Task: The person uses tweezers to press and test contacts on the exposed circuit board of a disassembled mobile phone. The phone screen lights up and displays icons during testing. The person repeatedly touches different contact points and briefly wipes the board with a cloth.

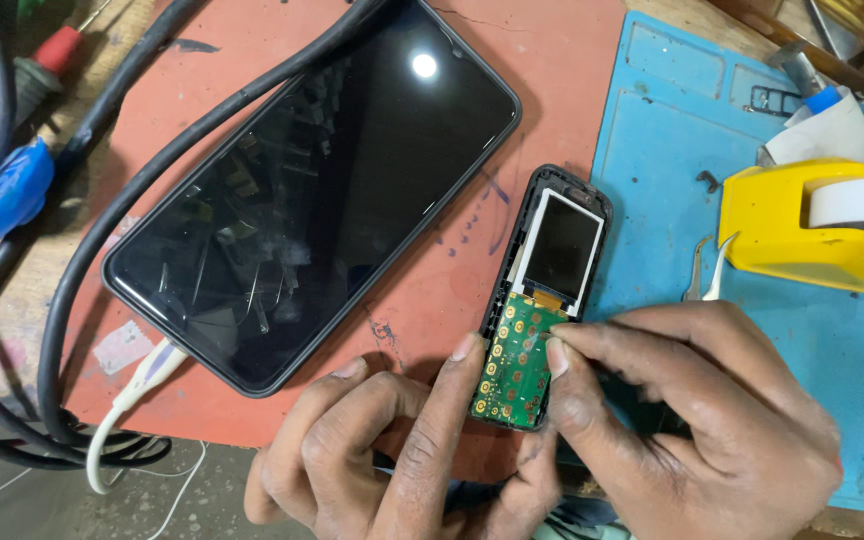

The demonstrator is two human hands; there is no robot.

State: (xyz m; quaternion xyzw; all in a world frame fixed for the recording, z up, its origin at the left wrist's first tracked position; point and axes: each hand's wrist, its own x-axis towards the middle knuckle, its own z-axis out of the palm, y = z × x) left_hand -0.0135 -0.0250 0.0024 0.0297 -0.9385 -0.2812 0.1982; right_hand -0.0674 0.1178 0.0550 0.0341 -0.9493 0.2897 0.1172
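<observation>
A small opened keypad phone (542,290) lies on the red mat (552,90), its little screen facing up and its green circuit board (512,370) bare. My left hand (392,450) steadies the board's left edge with an extended finger. From the right, my right hand (692,420) pinches the board's upper right edge between thumb and fingertips. A large black smartphone (322,180) rests diagonally to the left with its screen up and a white cable (132,395) plugged into its lower end.
A blue work mat (672,120) lies at the right, carrying a yellow tape dispenser (812,225) and tweezers (710,270). Thick black cables (82,260) loop across the left side. A blue-wrapped tool (2,195) lies at the far left.
</observation>
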